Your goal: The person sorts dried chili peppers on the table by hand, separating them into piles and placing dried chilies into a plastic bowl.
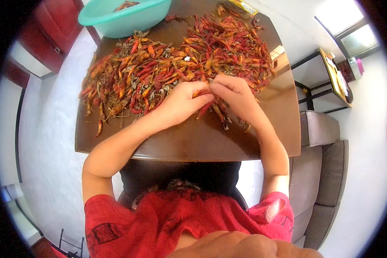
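Note:
Dried red chilies [146,69], mixed with brown stems and withered leaves, lie heaped over the brown table [185,142]. At the near edge of the heap my two hands meet. My left hand [187,99] is closed around a dried chili, whose red body shows between thumb and fingers. Thumb and fingertips of my right hand [234,92] pinch together at the chili's end, touching the left fingertips. Whatever small piece sits in that pinch is hidden by the fingers.
A turquoise basin [124,21] with some chilies inside stands at the far left of the table. A yellow packet [244,7] lies at the far edge. To the right are a grey sofa [318,172] and a black-framed shelf [331,77].

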A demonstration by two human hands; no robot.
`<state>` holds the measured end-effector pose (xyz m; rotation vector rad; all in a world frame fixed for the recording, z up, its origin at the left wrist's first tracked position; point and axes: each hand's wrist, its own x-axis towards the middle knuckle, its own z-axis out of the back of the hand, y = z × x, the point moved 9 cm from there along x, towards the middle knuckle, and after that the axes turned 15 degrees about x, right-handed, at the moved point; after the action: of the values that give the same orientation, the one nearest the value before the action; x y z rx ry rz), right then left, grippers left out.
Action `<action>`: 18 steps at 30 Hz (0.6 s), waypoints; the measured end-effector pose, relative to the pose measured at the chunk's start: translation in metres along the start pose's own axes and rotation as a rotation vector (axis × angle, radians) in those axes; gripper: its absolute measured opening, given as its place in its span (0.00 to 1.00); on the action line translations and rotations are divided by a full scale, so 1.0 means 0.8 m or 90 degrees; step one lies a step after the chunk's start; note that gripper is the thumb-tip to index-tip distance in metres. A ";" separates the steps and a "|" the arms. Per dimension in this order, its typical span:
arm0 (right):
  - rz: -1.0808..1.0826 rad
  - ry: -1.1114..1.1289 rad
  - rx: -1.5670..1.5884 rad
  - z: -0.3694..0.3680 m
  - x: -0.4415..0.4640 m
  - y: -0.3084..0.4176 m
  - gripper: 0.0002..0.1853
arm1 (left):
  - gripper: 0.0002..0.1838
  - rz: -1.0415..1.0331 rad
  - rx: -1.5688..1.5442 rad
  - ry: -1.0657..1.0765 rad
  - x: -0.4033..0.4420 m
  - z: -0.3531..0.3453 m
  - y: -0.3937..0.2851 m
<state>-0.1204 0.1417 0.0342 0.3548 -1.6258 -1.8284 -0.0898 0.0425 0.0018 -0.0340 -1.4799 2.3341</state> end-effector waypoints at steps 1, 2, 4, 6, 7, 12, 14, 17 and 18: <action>-0.002 -0.002 0.000 0.004 -0.001 0.002 0.14 | 0.09 0.000 -0.001 0.002 -0.001 0.001 -0.004; -0.141 -0.020 0.215 0.009 -0.003 -0.017 0.15 | 0.08 -0.068 0.094 -0.038 -0.002 0.008 -0.019; -0.250 -0.091 0.480 0.016 -0.005 -0.041 0.15 | 0.06 -0.138 0.188 -0.074 -0.005 0.013 -0.036; -0.153 -0.166 0.518 0.066 0.005 -0.042 0.14 | 0.07 -0.085 0.015 -0.136 -0.004 0.028 -0.029; -0.093 -0.202 0.476 0.089 0.005 -0.034 0.14 | 0.09 0.161 -0.231 -0.011 -0.009 0.022 -0.001; -0.092 -0.157 0.282 0.071 0.000 -0.013 0.11 | 0.13 0.212 -0.684 -0.125 0.005 0.043 0.048; -0.143 -0.076 0.143 0.039 -0.002 -0.017 0.15 | 0.12 0.226 -0.723 -0.122 0.006 0.044 0.060; -0.043 -0.083 -0.088 0.058 -0.003 0.003 0.13 | 0.09 0.302 -0.741 -0.173 0.001 0.039 0.063; -0.040 -0.085 -0.202 0.072 -0.003 0.008 0.13 | 0.08 0.270 -0.740 -0.145 0.003 0.038 0.058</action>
<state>-0.1510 0.1884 0.0509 0.1464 -1.3904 -2.1568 -0.1125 -0.0009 -0.0249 -0.4211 -2.9512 1.3984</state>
